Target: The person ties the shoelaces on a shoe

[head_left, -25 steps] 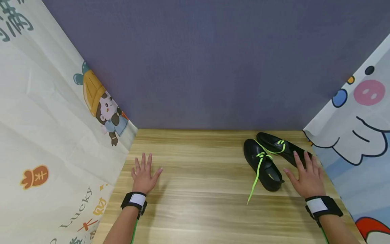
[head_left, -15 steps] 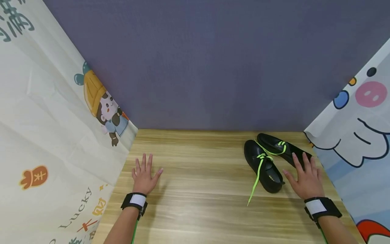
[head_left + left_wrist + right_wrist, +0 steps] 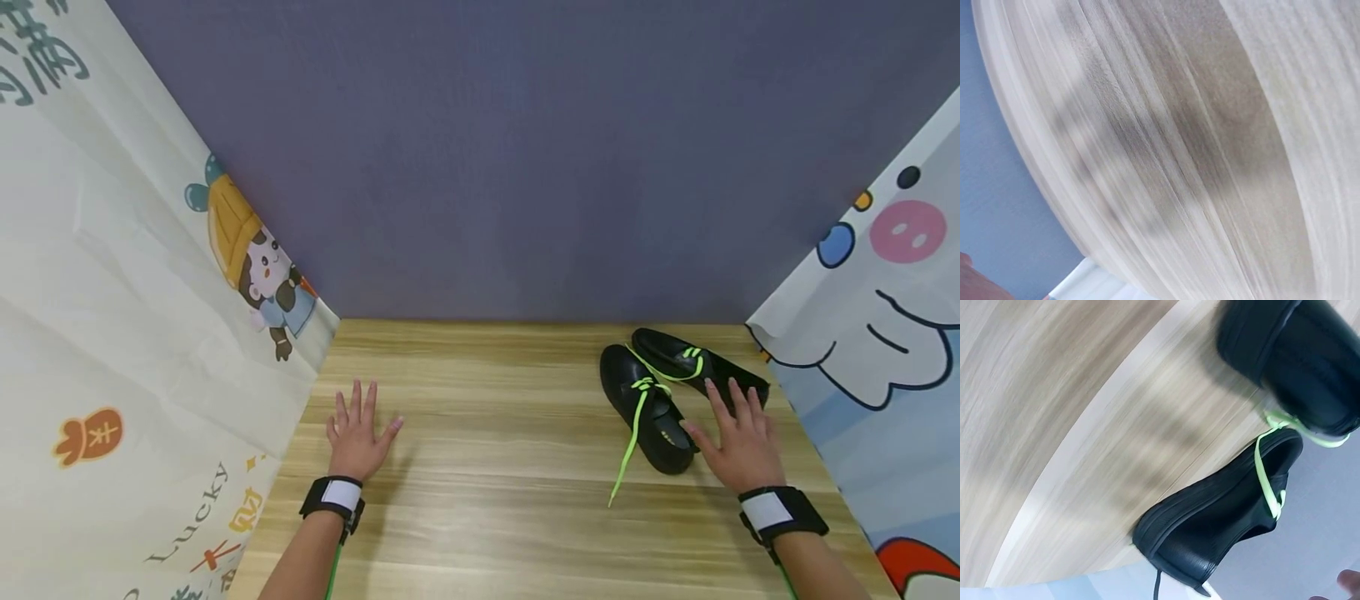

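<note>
Two black shoes with bright yellow-green laces lie at the right of the wooden tabletop in the head view. The nearer shoe [image 3: 617, 375] trails a loose lace [image 3: 634, 437] toward the front. Behind it is the other shoe [image 3: 660, 344], its heel end partly covered by my right hand [image 3: 738, 450]. That hand's fingers are spread and extended over the shoes, holding nothing; touch with them cannot be made out. In the right wrist view, fingertips [image 3: 1350, 581] show in the corner, apart from both shoes. Far to the left, my left hand [image 3: 356, 442] is spread above the tabletop, holding nothing.
The wooden tabletop [image 3: 480, 467] meets a dark blue-grey upright panel [image 3: 480, 167] at its back edge. Printed cloths hang at both sides, a white one [image 3: 150, 292] on the left and a blue-and-white one [image 3: 840, 333] on the right.
My right hand has shifted left toward the nearer shoe, uncovering more of the rear shoe's heel. The left hand and both shoes stay in place.
</note>
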### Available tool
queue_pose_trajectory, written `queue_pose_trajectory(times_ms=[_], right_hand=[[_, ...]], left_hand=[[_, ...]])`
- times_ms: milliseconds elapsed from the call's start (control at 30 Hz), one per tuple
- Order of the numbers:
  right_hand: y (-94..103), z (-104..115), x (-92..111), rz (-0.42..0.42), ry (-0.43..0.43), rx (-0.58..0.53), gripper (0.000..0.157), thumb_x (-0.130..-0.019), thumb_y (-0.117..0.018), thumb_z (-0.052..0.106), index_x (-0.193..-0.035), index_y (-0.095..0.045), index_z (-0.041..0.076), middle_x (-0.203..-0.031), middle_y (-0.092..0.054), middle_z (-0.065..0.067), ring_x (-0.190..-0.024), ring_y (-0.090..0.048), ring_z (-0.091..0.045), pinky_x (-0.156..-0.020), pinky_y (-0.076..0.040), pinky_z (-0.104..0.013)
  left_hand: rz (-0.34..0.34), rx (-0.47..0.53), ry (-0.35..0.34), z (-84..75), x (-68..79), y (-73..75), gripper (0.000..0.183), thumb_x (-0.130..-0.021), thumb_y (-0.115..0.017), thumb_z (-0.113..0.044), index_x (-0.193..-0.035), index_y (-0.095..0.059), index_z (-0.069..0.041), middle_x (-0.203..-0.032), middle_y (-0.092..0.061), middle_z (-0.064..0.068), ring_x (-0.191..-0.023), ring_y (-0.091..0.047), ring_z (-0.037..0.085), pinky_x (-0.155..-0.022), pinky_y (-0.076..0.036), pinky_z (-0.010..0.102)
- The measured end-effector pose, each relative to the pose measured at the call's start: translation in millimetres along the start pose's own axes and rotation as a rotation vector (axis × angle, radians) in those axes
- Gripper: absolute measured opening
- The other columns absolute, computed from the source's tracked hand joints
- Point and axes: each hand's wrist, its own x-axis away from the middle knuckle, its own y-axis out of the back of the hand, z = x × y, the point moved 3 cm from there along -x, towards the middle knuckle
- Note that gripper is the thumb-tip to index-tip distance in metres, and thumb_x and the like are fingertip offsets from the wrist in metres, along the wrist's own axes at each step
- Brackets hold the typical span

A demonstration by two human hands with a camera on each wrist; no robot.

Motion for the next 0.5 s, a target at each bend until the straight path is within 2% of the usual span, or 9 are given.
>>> queue_pose_trajectory(times_ms=[133,267,367,500], right_hand=[[-5.4,8,-2,-0.001,0.025,-0.014,0.082,-0.097,-0.061,0.049,-0.161,-0.020,0.021,-0.161,-0.019,-0.028,-0.147,-0.011,-0.053,-0.106,-0.015,-0.078],[-11.9,16,-4,0.009,0.047,-0.010,0.083,-0.094,-0.066,0.047,-0.160,-0.026,0.019,-0.160,-0.023,-0.028,-0.144,-0.018,-0.055,-0.095,-0.026,-0.081],[-17.7,22,-3,0.016,0.066,-0.014,0.082,-0.092,-0.069,0.046,-0.158,-0.030,0.016,-0.157,-0.026,-0.030,-0.140,-0.024,-0.059,-0.090,-0.030,-0.082],[-27.6,27,-1,0.033,0.096,-0.026,0.081,-0.092,-0.070,0.044,-0.156,-0.032,0.014,-0.152,-0.031,-0.034,-0.132,-0.032,-0.064,-0.089,-0.032,-0.081]], left_hand=[[0.004,0.002,0.011,0.3,1.7,0.0,0.086,-0.098,-0.055,-0.055,-0.163,-0.009,-0.023,-0.167,-0.007,0.018,-0.149,0.004,0.050,-0.107,-0.007,0.076],[0.001,0.000,0.012,0.2,3.0,0.2,0.086,-0.098,-0.056,-0.055,-0.162,-0.011,-0.020,-0.166,-0.008,0.020,-0.149,0.005,0.050,-0.107,-0.008,0.077],[-0.005,0.011,0.005,-0.6,4.7,-0.2,0.085,-0.097,-0.057,-0.053,-0.162,-0.014,-0.018,-0.166,-0.009,0.020,-0.149,0.004,0.050,-0.106,-0.009,0.078],[-0.014,0.017,0.000,-1.2,7.6,-3.8,0.084,-0.097,-0.057,-0.053,-0.162,-0.016,-0.017,-0.166,-0.010,0.019,-0.149,0.002,0.051,-0.106,-0.010,0.077]])
